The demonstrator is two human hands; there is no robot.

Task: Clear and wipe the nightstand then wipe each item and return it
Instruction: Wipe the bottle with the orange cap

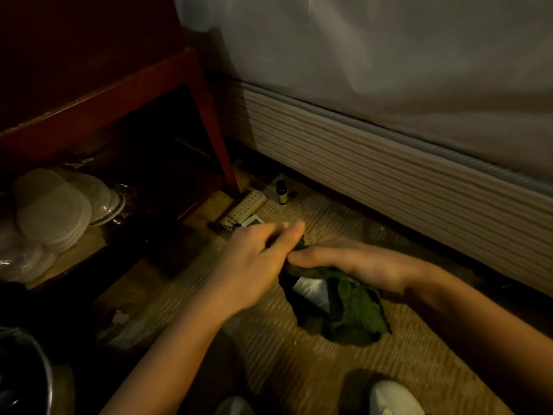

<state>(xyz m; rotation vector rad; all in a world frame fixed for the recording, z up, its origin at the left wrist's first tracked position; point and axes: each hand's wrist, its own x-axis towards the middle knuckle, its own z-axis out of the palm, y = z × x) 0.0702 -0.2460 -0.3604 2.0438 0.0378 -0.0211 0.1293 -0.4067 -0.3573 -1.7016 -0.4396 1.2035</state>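
right hand (356,265) holds a crumpled dark green cloth (347,310) wrapped round a dark white-labelled item (311,290) at centre. left hand (254,259), fingers loose, touches it at 9 o'clock. red wooden nightstand (125,94) at 10 o'clock.

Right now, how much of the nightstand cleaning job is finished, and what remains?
Cleared: the remote control and small dark bottle lie on the floor beside the nightstand. In hand: the right hand holds the green cloth, wrapped around a labelled item; the left hand reaches over it. Left: wiping and returning the floor items. Whether the top is wiped cannot be seen.
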